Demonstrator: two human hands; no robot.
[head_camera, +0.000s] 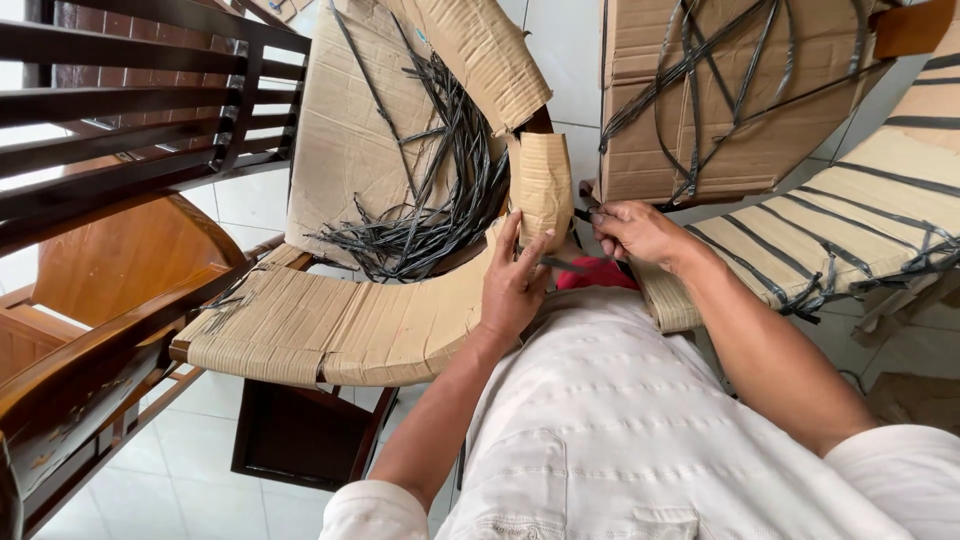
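Left hand: fingers spread flat on the curved brown corrugated cardboard wrapping.
Right hand: fingers clenched around a thin black plastic strap.

You've got a white tile floor carrying wooden chairs: cardboard-wrapped chair w/ cut black straps on its seat, bare wood chair at left.

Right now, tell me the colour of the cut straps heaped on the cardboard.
Black, in the head view: the straps lie tangled on the tan cardboard.
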